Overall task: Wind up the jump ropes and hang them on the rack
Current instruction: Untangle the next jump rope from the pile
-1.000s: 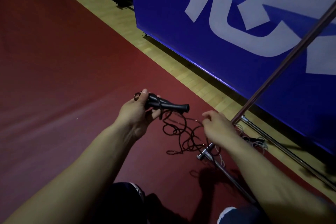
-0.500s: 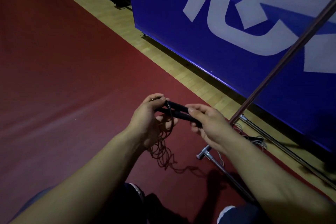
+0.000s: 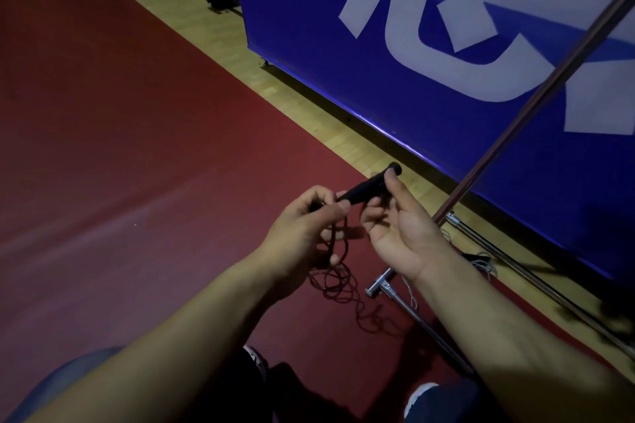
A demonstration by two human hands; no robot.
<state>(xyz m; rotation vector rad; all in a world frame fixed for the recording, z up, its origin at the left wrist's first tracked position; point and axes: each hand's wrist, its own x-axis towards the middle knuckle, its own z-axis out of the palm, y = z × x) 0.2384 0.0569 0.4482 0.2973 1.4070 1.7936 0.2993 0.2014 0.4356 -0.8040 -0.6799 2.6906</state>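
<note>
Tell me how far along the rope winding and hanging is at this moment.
Nothing looks finished. In hand: the left hand and right hand both grip the black handles. Left: the cord trails loose onto the red floor, unwound, and no rope shows hung on the rack pole.

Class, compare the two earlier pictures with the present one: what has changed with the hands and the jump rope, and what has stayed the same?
The right hand, empty and apart a second ago, came in and took hold of the black handles, tilting their far end upward. The cord was drawn in closer under the left hand. The left hand kept its grip; the rack and blue banner stayed put.
</note>
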